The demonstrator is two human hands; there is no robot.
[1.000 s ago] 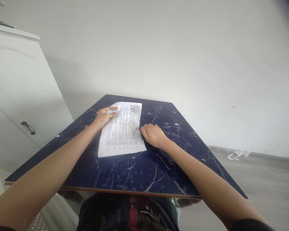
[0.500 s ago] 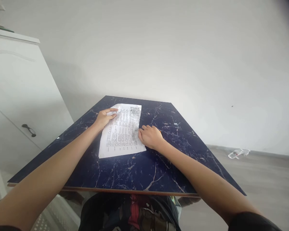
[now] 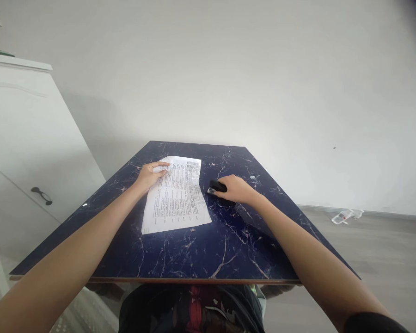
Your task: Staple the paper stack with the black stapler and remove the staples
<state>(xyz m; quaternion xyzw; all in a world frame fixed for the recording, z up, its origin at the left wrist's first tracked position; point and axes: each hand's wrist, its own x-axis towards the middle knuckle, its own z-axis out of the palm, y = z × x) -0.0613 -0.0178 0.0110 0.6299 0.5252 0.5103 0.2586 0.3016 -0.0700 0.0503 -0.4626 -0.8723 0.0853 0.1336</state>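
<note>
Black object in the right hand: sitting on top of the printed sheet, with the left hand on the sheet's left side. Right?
Not quite. The head view shows the black object, in the right hand, beside the printed sheet, with blue tabletop visible between them. The left hand is on the sheet's left side.

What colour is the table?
The table is dark blue with pale veins, as the head view shows.
</note>
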